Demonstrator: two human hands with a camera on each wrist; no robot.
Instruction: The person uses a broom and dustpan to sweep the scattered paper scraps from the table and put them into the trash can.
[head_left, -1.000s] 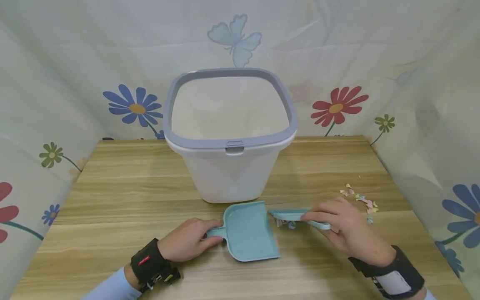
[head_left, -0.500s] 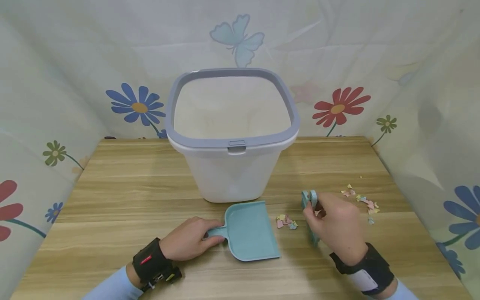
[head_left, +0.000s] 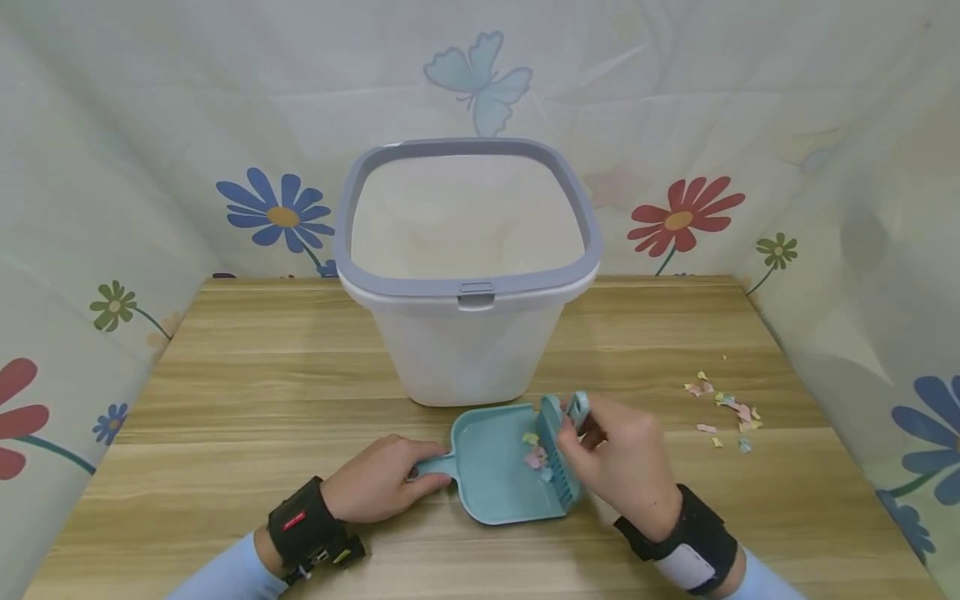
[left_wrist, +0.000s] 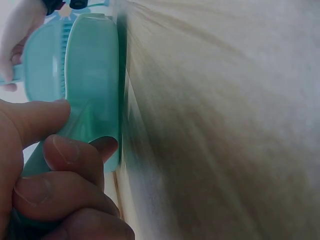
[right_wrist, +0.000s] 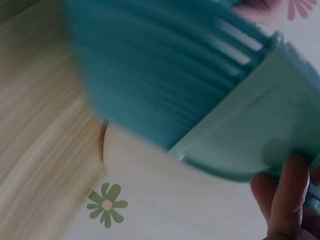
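Observation:
In the head view my left hand (head_left: 382, 479) grips the handle of a teal dustpan (head_left: 487, 483), which lies flat on the table. My right hand (head_left: 626, 454) holds a small teal hand brush (head_left: 558, 458) by its handle, bristles standing at the dustpan's right lip. A few pastel paper scraps (head_left: 536, 457) lie inside the dustpan, just left of the bristles. In the left wrist view, curled fingers (left_wrist: 65, 195) wrap the dustpan handle, with the brush (left_wrist: 45, 62) beyond. The right wrist view shows the brush's blurred bristles (right_wrist: 160, 70) close up and the fingers on its handle.
A white bin (head_left: 465, 350) with a grey-blue rim stands open-topped just behind the dustpan. More paper scraps (head_left: 738, 410) are scattered on the wooden table (head_left: 247, 367) at the right. A floral cloth (head_left: 675, 100) hangs around the back and sides.
My right hand turned the brush upright, set it right of the nearer scraps, then moved left, and those scraps are now in the dustpan. The left hand and dustpan stayed nearly still.

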